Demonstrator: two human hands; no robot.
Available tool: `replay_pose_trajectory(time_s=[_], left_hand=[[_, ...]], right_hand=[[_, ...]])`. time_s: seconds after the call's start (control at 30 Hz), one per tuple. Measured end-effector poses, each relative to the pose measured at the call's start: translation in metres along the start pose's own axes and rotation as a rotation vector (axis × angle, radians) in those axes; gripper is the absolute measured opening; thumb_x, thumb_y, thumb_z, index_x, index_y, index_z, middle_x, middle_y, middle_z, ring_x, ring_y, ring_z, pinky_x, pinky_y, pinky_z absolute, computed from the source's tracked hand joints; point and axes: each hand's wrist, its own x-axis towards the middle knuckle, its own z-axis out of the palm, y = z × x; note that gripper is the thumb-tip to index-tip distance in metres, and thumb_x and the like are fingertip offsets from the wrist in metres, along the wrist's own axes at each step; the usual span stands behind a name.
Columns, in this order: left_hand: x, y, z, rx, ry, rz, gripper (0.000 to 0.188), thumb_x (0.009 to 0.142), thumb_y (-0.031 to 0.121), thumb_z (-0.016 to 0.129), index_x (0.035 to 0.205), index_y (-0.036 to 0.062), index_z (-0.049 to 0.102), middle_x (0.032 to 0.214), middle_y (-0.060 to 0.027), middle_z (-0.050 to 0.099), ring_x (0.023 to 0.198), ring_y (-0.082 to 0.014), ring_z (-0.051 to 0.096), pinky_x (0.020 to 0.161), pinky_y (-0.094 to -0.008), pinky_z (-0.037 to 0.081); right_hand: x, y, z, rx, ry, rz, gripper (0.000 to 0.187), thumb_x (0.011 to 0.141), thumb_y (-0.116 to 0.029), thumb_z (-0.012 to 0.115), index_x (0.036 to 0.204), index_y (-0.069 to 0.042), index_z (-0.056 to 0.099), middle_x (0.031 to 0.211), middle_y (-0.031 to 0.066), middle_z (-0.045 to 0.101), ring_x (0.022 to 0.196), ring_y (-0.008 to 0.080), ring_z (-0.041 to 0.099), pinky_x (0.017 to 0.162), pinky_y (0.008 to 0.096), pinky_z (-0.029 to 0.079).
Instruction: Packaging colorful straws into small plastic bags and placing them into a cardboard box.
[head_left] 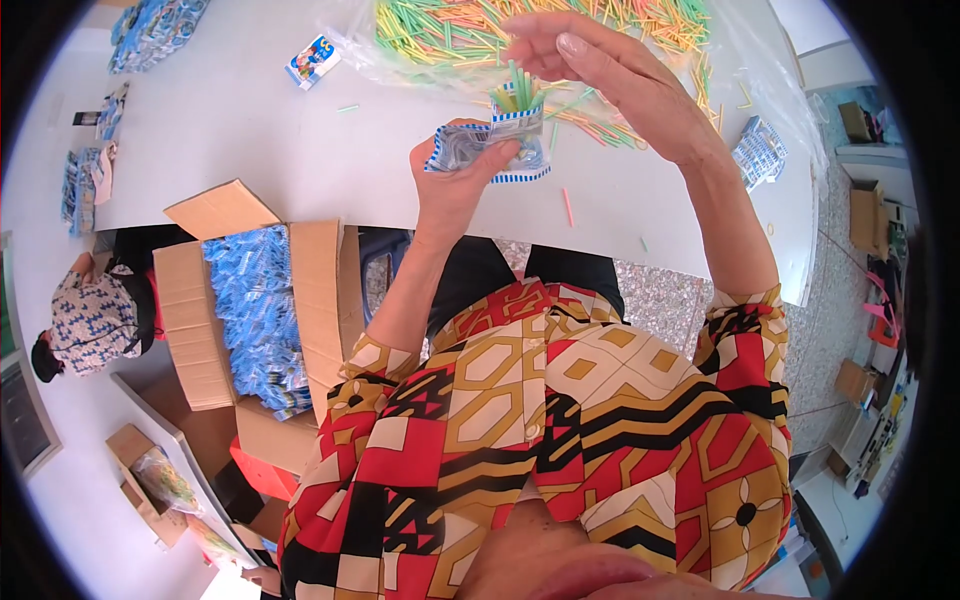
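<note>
My left hand [450,190] grips a small clear plastic packet [518,125] with blue-and-white striped edges, its thumb pressed over the front. Green and yellow sticks [515,97] stand upright out of the packet's top. More striped plastic packaging [458,148] fans out to the left in the same hand. Just above and to the right, my right hand [620,80] is open with its fingers stretched out beside the stick ends. Behind it lies a large heap of thin yellow, green, orange and pink sticks [450,30] on clear plastic sheeting.
Blue printed packets lie on the white table [270,140]: a single packet [313,62] at far left, a stack [760,152] at right. An open cardboard box [185,330] full of blue packets [255,310] stands at left. Another person [105,310] is at the far left.
</note>
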Motion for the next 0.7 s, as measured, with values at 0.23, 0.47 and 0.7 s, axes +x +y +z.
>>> replay_pose_trajectory(time_s=[0.23,0.47,0.7], left_hand=[[-0.001,0.004,0.005,0.002,-0.076,-0.090,0.019,0.077,0.003,0.071,0.093,-0.0014,0.064,0.084,-0.0046,0.066,0.074,-0.0090,0.060,0.068,-0.0226,0.050],[-0.002,0.000,0.013,-0.109,-0.056,-0.163,0.019,0.080,0.005,0.067,0.097,-0.0023,0.063,0.086,-0.0071,0.066,0.077,-0.0117,0.062,0.072,-0.0264,0.050],[0.000,-0.005,0.021,-0.024,-0.105,-0.240,0.015,0.086,0.008,0.057,0.097,-0.0022,0.059,0.088,-0.0134,0.066,0.080,-0.0203,0.064,0.074,-0.0330,0.051]], right_hand=[[-0.031,0.037,0.007,0.144,-0.032,0.061,0.025,0.091,-0.010,0.052,0.114,-0.003,0.057,0.099,0.0001,0.061,0.092,0.0074,0.056,0.083,0.0229,0.044],[-0.059,0.032,0.005,-0.150,0.397,-0.106,0.018,0.091,-0.005,0.050,0.107,0.000,0.057,0.090,0.0019,0.061,0.084,0.0065,0.055,0.076,0.0208,0.044],[-0.114,0.074,-0.024,-0.209,0.646,0.044,0.014,0.094,-0.010,0.048,0.102,-0.001,0.054,0.082,0.0007,0.058,0.076,0.0066,0.053,0.070,0.0228,0.046]])
